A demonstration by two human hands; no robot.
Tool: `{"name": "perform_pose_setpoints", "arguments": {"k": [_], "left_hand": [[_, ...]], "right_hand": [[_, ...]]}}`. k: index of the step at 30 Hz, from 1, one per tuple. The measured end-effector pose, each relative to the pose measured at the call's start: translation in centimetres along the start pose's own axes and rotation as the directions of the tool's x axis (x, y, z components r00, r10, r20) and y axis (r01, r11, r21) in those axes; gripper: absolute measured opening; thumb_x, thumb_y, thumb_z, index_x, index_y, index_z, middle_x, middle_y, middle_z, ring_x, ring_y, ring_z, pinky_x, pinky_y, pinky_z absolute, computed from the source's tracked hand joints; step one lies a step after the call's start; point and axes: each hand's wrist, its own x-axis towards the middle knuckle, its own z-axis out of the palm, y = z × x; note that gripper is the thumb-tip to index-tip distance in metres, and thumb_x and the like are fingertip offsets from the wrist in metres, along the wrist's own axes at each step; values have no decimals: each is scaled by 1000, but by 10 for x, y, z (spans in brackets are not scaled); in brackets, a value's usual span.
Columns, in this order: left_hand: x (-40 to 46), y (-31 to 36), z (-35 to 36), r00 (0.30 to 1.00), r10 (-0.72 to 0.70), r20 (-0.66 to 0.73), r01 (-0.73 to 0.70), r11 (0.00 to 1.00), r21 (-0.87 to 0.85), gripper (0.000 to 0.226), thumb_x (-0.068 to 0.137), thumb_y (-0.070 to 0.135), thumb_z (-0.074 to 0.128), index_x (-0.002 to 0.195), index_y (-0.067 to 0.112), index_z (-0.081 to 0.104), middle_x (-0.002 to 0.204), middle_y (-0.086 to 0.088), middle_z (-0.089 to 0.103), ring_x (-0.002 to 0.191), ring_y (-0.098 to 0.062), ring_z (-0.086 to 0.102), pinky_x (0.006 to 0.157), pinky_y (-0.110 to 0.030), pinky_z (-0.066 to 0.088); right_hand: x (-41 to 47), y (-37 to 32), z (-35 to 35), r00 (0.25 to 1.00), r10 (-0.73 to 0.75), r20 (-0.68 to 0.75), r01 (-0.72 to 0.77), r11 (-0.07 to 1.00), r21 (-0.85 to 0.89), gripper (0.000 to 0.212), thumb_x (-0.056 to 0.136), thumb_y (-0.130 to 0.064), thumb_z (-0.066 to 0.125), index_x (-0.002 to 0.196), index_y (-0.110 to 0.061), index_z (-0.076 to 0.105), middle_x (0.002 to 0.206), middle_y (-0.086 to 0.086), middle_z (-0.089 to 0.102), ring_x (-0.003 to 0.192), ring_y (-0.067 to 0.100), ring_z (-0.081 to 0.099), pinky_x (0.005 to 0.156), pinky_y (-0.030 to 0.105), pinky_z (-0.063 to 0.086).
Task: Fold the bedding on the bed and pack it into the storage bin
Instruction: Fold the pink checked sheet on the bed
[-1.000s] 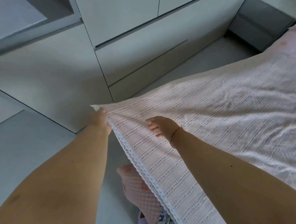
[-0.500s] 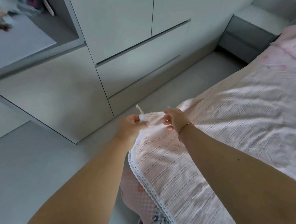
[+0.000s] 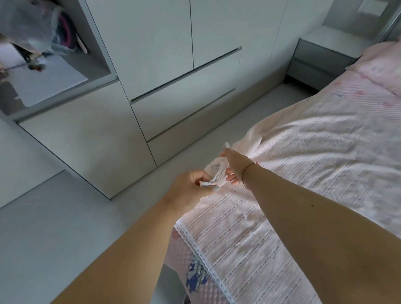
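- The pink blanket point(image 3: 298, 181), woven in a waffle check with a white lace edge, lies spread over the bed point(image 3: 209, 291), its near corner gathered up at the bed's left side.
- The left hand point(image 3: 188, 188) has its fingers curled round that corner, pinching the bunched lace edge between thumb and fingers.
- The right hand point(image 3: 235, 163) is just beside the left one, with the fabric passing under its palm; the lower fingers curl round the fold while 1 finger points out straight toward the wardrobe point(image 3: 153, 55).
- Both forearms reach forward from the bottom of the view, the right one crossing above the blanket; a thin bracelet point(image 3: 249, 169) circles the right wrist.
- Below the blanket's edge a pink quilted bedsheet with a blue flower print point(image 3: 196, 276) hangs down the side of the bed.
- A pink pillow point(image 3: 397, 67) lies at the head of the bed, with a grey nightstand point(image 3: 322, 58) just beside it.
- The white wardrobe stands across a strip of grey floor point(image 3: 37, 224) from the bed; an open shelf point(image 3: 46, 76) at its left holds blurred clutter.
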Motion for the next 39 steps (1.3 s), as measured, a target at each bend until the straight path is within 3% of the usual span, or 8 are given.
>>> {"name": "perform_pose_setpoints", "arguments": {"k": [5,10,16,22,27,32,36,39], "left_hand": [[-47,23,45,999,27,35,-31,993,117,11,84,10,72,81,5,63,60,11,58,49,-5,57,49,-23,38],[-89,32,88,997,39,70,-53,977,205,15,81,8,74,80,1,61,75,2,59,67,-4,58,68,-20,47],[-124,35,126,997,40,64,-57,951,304,28,75,5,77,62,21,57,67,12,53,63,-1,45,65,-12,38],[-149,37,153,998,-62,25,55,971,233,4,73,-5,67,76,-3,69,77,3,68,70,-5,63,77,-24,50],[-175,36,185,992,-124,-34,125,991,41,37,97,16,52,82,-13,70,77,-21,71,64,-21,68,69,-23,54],[-210,27,215,943,-190,-274,192,981,-20,35,78,21,77,70,-11,65,57,-8,67,42,-5,47,46,-17,36],[-244,25,243,892,-282,-354,192,944,-268,27,72,7,82,63,8,56,53,5,63,54,-6,60,50,-14,42],[-271,24,264,888,-333,-318,202,902,-382,14,75,2,78,78,5,64,63,2,66,65,-13,60,56,-19,44]], "right_hand": [[-28,42,-27,999,35,7,-32,966,-255,76,87,-71,10,142,-28,39,125,14,52,74,24,58,65,30,51],[-72,62,-44,998,-35,57,61,825,-562,58,99,-50,12,144,-25,39,152,14,19,133,35,31,106,47,31],[-113,82,-51,970,26,240,139,752,-644,80,94,-64,4,117,-21,67,143,13,39,123,35,43,102,44,30],[-134,128,-86,995,82,-51,-93,676,-731,75,98,-58,16,149,-2,20,155,19,17,142,29,19,114,36,19],[-140,187,-101,981,165,-103,-193,900,-390,58,96,-44,47,129,4,52,106,17,69,95,26,68,89,33,54],[-169,218,-118,969,220,-115,-198,964,180,42,87,-3,62,125,7,49,90,9,59,70,20,61,35,15,44],[-207,246,-125,953,254,-165,-153,875,460,22,85,-11,69,94,4,55,58,3,59,62,12,56,78,14,47],[-237,267,-132,962,226,-156,-106,831,547,14,88,-3,61,81,-5,49,54,3,53,44,8,50,63,15,49]]}}
